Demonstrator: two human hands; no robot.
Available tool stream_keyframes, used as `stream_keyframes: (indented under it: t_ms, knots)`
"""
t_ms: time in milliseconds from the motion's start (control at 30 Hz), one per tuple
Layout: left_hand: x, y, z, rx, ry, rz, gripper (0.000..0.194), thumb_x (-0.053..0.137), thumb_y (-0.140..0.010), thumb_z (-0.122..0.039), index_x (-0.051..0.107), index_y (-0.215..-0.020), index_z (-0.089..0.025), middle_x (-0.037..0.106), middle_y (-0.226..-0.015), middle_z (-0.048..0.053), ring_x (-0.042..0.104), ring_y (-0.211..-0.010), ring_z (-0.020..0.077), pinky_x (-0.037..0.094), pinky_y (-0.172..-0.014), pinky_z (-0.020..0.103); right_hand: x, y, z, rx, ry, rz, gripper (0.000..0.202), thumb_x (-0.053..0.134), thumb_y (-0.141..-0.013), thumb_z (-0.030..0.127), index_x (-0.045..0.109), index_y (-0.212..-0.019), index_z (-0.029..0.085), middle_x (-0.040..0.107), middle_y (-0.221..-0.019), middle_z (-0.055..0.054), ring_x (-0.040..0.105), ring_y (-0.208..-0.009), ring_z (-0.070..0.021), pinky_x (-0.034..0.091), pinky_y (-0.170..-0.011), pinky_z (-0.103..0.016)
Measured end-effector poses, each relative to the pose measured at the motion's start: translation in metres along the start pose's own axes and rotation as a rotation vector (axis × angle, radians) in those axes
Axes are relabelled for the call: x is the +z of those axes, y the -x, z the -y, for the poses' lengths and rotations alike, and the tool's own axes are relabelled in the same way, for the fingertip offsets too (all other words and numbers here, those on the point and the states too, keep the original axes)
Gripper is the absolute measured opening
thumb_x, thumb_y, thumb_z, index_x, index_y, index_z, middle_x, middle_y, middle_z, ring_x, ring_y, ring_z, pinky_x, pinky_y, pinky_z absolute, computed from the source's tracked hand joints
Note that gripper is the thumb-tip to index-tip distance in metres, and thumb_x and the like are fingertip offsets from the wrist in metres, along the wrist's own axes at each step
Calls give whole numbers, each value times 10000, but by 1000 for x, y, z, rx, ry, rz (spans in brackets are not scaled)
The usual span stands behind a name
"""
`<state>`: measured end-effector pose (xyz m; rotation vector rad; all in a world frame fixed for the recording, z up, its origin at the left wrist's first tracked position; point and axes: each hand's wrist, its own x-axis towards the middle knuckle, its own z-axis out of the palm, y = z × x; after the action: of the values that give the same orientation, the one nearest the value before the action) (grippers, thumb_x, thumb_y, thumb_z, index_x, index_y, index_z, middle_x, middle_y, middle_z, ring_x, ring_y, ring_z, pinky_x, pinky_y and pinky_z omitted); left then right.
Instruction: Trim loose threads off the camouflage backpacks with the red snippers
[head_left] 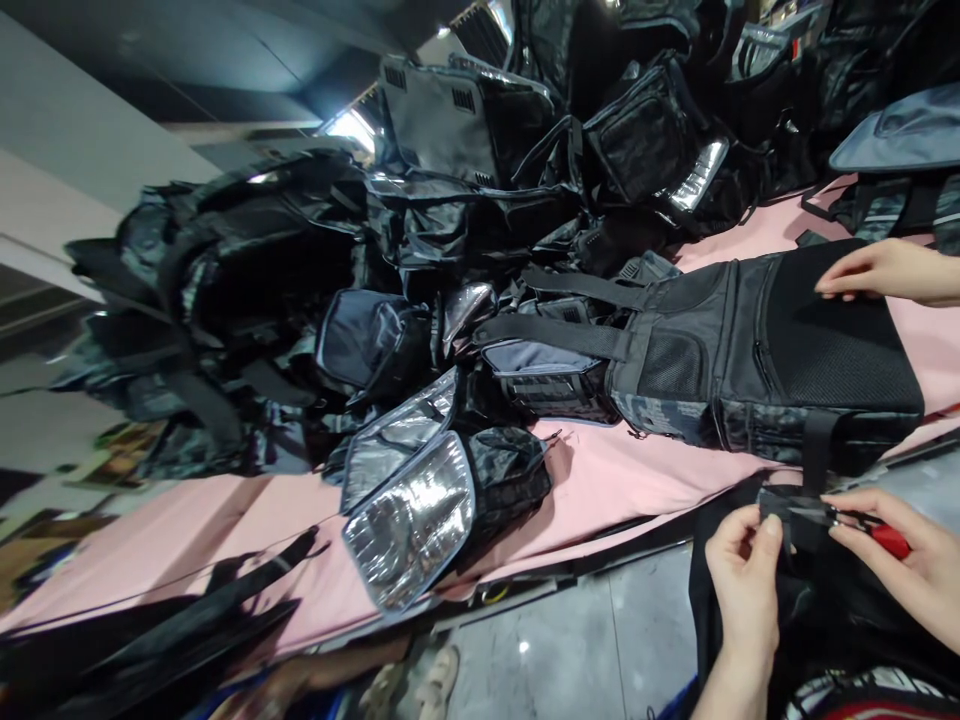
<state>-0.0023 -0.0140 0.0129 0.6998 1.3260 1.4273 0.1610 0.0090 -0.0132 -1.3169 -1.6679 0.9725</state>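
My left hand (744, 572) pinches the end of a black strap (816, 450) that hangs from the side of a black backpack (810, 340). My right hand (904, 555) grips small snips (892, 541) with a red handle. Their metal blades point left and lie against the strap end, close to my left fingertips. The backpack lies on its front across the pink-covered table, mesh back panel up. Two wide shoulder straps stretch left from it. Another person's hand (870, 272) rests on the backpack's far right part.
A heap of black bags (300, 240) covers the back of the table. An opened bag with a silver lining (412, 520) lies on the pink cloth (600, 480). Dark straps and blurred fabric (187, 620) are at lower left. A person's foot in a light shoe (439, 685) is below.
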Motion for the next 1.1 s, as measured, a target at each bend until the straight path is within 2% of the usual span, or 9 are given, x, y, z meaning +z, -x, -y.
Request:
stream_keyframes:
  t_ms: [300, 467, 533, 667, 800, 867, 933, 1033, 1100]
  knots:
    - [-2, 3, -4, 29, -42, 36, 299, 711, -782, -436, 695, -783, -138, 580, -729, 23, 514, -668, 137, 418, -647, 249, -3, -6, 12, -209, 91, -78, 233, 582, -910, 435, 647, -1041, 253, 666, -1032, -38, 647, -885, -191, 549, -726, -260]
    - [-1, 5, -4, 44, -39, 80, 325, 727, -772, -448, 682, -740, -128, 576, -714, 28, 484, -654, 126, 395, -635, 253, -4, -8, 15, -231, 53, 10, 225, 584, -899, 436, 682, -1005, 262, 673, -990, -34, 651, -882, -201, 553, -722, -263]
    - [1, 7, -6, -44, 95, 129, 357, 752, -747, -461, 651, -716, -120, 536, -611, 5, 449, -574, 101, 369, -595, 245, -4, -7, 11, -124, -21, 9, 245, 587, -893, 449, 680, -1006, 252, 672, -1011, -42, 651, -891, -204, 556, -728, -254]
    - [4, 11, -9, -383, 487, 296, 441, 856, -642, -391, 623, -920, -140, 552, -644, -9, 410, -482, 48, 314, -500, 197, -2, -11, 6, 66, -311, 81, 411, 667, -812, 512, 656, -1110, 228, 661, -1111, -82, 639, -1004, -244, 556, -848, -300]
    - [7, 13, -6, -599, 601, 400, 456, 883, -616, -321, 574, -913, -164, 540, -618, -20, 414, -467, 38, 310, -477, 161, -1, -20, 16, 104, -358, 191, 357, 704, -761, 550, 688, -839, 203, 664, -850, -60, 631, -828, -219, 557, -745, -277]
    - [8, 15, -5, -567, 515, 346, 441, 848, -659, -426, 583, -893, -162, 571, -629, -1, 468, -481, 62, 355, -487, 179, -1, -23, 22, 127, -374, 217, 377, 639, -815, 572, 656, -772, 198, 626, -765, -39, 597, -742, -192, 534, -668, -254]
    - [9, 16, -5, -414, 349, 247, 436, 789, -708, -511, 624, -885, -148, 612, -690, 23, 538, -542, 91, 425, -546, 215, -1, -24, 25, 148, -386, 227, 396, 587, -857, 578, 639, -763, 197, 605, -744, -25, 579, -722, -178, 514, -647, -239]
    - [6, 18, -7, -164, 61, 138, 380, 792, -722, -461, 700, -865, -121, 643, -751, 36, 572, -665, 111, 465, -681, 237, 0, -20, 21, 140, -327, 240, 395, 559, -885, 561, 617, -750, 194, 580, -720, -14, 562, -707, -169, 498, -643, -230]
    - [2, 16, -6, -98, -39, 102, 343, 794, -722, -432, 713, -812, -111, 639, -716, 33, 556, -666, 116, 457, -677, 237, 2, -15, 14, 102, -262, 201, 348, 557, -895, 547, 638, -874, 208, 623, -840, -22, 595, -803, -186, 514, -707, -239]
